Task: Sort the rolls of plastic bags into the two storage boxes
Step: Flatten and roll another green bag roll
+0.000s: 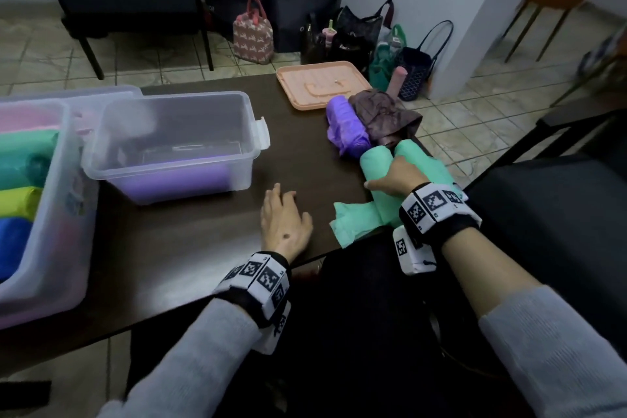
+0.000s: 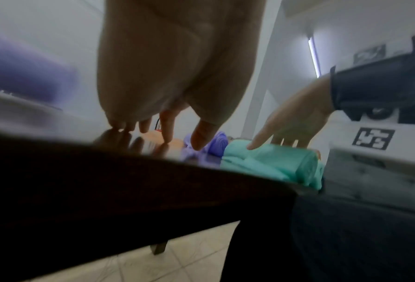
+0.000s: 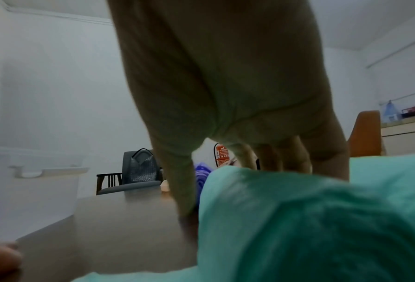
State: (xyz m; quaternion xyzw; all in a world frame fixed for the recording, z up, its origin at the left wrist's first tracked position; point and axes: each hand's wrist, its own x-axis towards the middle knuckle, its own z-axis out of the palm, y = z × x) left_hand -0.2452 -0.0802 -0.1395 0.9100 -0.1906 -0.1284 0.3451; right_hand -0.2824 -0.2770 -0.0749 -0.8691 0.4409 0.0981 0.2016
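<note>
Two mint green rolls lie side by side at the table's right edge. My right hand [image 1: 390, 173] grips the nearer mint roll [image 1: 376, 176], thumb on its left side, fingers over the top into the gap beside the other mint roll [image 1: 424, 159]; the right wrist view shows this hand [image 3: 225, 171] over the same roll [image 3: 298, 219]. A purple roll [image 1: 346, 125] and a brown bundle [image 1: 383, 112] lie behind them. My left hand [image 1: 283, 204] rests flat and empty on the table. The near clear box [image 1: 258, 132] holds a purple roll [image 1: 176, 180]. The left box [image 1: 51, 248] holds several coloured rolls.
A peach tray [image 1: 322, 81] lies at the table's far edge behind the purple roll. A loose mint bag end [image 1: 353, 224] hangs at the table's front edge. A dark chair [image 1: 543, 214] stands close on the right. Several bags [image 1: 339, 34] sit on the floor beyond.
</note>
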